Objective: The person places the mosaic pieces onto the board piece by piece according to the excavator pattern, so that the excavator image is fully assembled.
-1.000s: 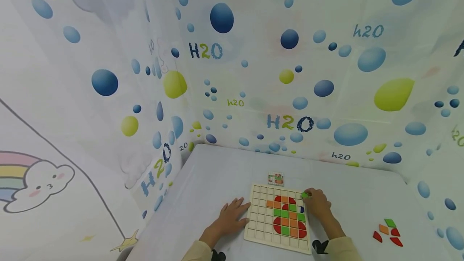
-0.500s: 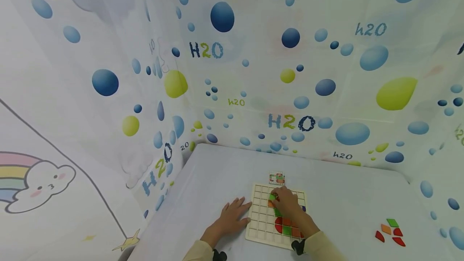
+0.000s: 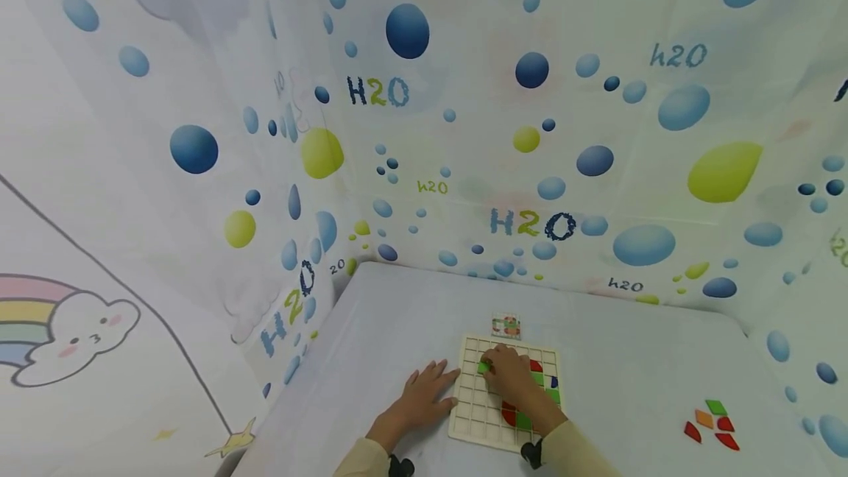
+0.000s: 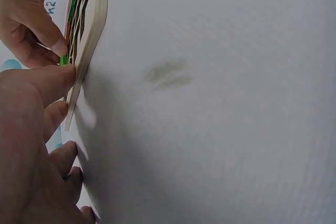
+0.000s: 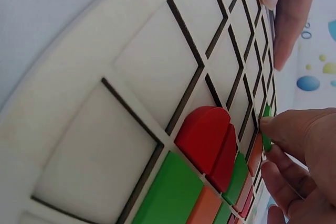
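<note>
My right hand (image 3: 511, 377) pinches a small green tile (image 3: 484, 367) between thumb and fingers, over the upper left part of a pale wooden grid board (image 3: 472, 418). In the right wrist view, that green tile (image 5: 266, 142) stands on edge at the grid, beside an orange tile (image 5: 255, 156). Red rounded tiles (image 5: 202, 137) and a green square tile (image 5: 168, 192) fill nearby cells. My left hand (image 3: 424, 397) lies with fingers spread, its fingertips against the board's left edge. The right hand and forearm hide part of the pattern.
A small printed pattern card (image 3: 506, 325) lies just behind the board. On the table to the right are several loose pieces, among them a green tile (image 3: 715, 407) and an orange tile (image 3: 704, 418). Patterned curtains (image 3: 464, 146) surround the white table (image 3: 636, 359).
My right hand has carried the green tile from the board's upper right edge leftward across the grid to its upper left part. The left hand has stayed at the board's edge.
</note>
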{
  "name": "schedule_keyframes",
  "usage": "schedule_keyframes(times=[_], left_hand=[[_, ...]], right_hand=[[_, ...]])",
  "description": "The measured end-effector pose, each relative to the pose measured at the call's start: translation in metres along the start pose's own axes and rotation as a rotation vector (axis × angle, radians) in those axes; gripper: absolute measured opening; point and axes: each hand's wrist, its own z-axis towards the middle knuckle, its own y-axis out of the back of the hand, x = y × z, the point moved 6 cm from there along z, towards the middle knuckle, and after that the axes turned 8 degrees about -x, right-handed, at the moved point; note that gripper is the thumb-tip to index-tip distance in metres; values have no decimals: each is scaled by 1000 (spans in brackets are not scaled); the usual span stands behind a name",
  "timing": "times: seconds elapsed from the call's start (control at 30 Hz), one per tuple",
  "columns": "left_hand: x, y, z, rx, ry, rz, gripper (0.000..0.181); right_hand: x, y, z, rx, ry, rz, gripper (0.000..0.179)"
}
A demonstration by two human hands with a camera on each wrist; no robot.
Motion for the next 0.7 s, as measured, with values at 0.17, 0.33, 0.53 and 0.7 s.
schedule_keyframes(times=[0.17,0.33,0.53,0.7], left_hand=[[1,1,1,2,5,-1,58],[2,-1,1,10,22,27,58],[-1,2,-1,-5,16,25,58],[-2,3,-1,-4,17,21,57]], right_hand=[[0,-5,2,12,-1,-34,20],[-1,-8,2,21,-11,-48,23],[0,-9,4,9,16,-67,13],[-1,-9,4,3,27,-69,12]])
